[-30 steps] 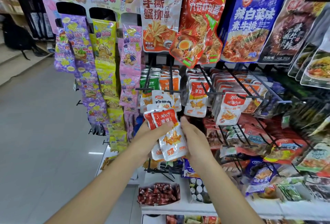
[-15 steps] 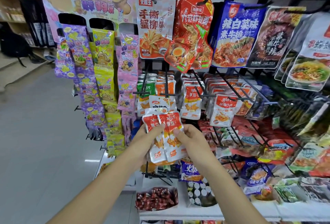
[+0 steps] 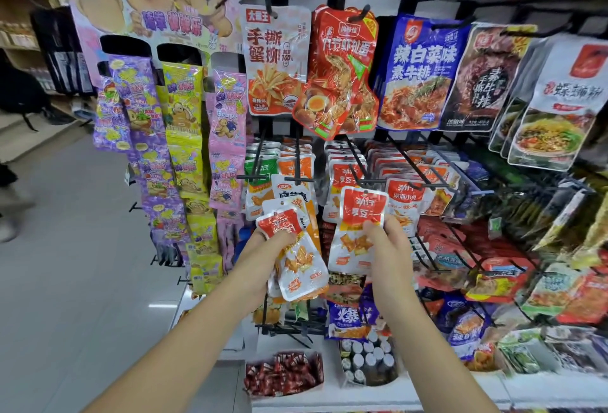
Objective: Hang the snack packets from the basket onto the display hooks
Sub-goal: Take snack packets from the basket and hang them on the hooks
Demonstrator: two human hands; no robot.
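Note:
My left hand (image 3: 263,248) grips a small stack of red-and-white snack packets (image 3: 297,261) in front of the rack. My right hand (image 3: 390,248) pinches a single red-and-white packet (image 3: 357,231) and holds it upright, its top just below the tip of a black display hook (image 3: 353,157). That hook carries several matching packets (image 3: 343,176). Neighbouring hooks (image 3: 297,162) hold similar orange and green packets. No basket shows in the view.
Large pouches (image 3: 278,60) hang on the upper hooks. A purple, yellow and pink candy strip display (image 3: 177,136) stands at the left. Trays of small sweets (image 3: 283,373) sit on the white shelf below. Open floor (image 3: 65,248) lies to the left.
My right hand has pulled one packet off the stack and lifted it up and to the right, toward the hook. My left hand keeps the other packets. The view has tilted upward.

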